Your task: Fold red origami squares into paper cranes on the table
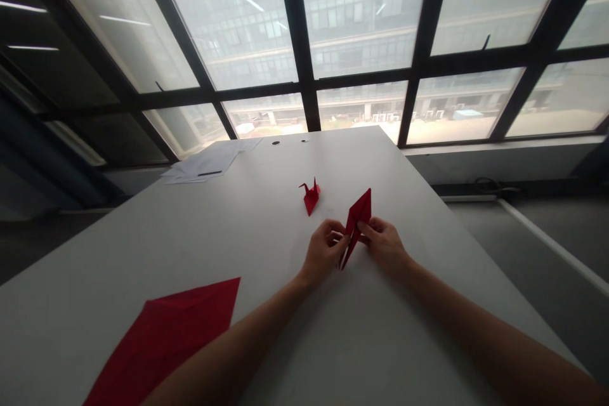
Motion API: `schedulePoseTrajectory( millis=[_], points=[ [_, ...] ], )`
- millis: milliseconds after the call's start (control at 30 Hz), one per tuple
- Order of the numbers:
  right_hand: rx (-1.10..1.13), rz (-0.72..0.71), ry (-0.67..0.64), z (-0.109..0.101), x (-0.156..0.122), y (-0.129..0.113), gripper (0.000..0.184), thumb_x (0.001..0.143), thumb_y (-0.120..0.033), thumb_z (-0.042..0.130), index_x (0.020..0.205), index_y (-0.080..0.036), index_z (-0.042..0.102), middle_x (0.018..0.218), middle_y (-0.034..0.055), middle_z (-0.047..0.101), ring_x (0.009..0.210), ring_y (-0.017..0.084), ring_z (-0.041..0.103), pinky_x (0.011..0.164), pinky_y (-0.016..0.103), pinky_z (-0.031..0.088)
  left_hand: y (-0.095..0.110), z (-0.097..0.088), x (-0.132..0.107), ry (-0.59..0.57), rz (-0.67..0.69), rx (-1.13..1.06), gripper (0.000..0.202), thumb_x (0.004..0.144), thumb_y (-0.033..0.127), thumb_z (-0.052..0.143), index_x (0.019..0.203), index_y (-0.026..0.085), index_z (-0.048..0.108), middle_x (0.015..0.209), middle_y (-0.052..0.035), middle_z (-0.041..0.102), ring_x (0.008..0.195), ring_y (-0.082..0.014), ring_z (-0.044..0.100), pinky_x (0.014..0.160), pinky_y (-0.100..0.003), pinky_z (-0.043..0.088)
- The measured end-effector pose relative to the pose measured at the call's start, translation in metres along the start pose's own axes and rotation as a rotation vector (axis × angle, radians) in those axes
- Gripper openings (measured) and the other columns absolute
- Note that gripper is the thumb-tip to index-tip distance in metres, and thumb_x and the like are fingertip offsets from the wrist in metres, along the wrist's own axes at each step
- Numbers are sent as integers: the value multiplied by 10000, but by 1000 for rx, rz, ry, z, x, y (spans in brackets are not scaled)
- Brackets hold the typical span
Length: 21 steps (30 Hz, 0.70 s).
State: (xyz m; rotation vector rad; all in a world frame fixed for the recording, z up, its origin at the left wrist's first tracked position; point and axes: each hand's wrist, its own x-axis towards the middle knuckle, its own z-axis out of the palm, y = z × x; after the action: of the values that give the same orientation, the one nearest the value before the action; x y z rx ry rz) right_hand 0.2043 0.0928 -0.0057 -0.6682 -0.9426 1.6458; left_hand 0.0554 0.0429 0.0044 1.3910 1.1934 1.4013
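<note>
Both my hands meet over the white table [266, 247] on a folded red paper piece [359, 212], a narrow pointed diamond shape held tilted with its tip up. My left hand [323, 252] pinches its lower left edge with curled fingers. My right hand [384, 244] pinches its right side. Just beyond, a finished red paper crane [311, 195] rests on the table, apart from both hands.
A flat sheet of red paper [166, 339] lies at the near left, under my left forearm. White papers [209, 162] lie at the far left corner. Large windows stand behind the table; its right edge drops to the floor.
</note>
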Motion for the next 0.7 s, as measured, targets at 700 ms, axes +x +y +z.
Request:
schedulePoseTrajectory(
  millis=[700],
  points=[
    [15, -35, 98, 1, -2, -6, 283, 602, -292, 882, 802, -174, 719, 803, 22, 707, 728, 170, 622, 757, 341, 520, 2, 3, -3, -97, 55, 194, 204, 823, 295, 702, 944, 179, 587, 844, -16, 627, 597, -101, 575, 472, -186, 433]
  ],
)
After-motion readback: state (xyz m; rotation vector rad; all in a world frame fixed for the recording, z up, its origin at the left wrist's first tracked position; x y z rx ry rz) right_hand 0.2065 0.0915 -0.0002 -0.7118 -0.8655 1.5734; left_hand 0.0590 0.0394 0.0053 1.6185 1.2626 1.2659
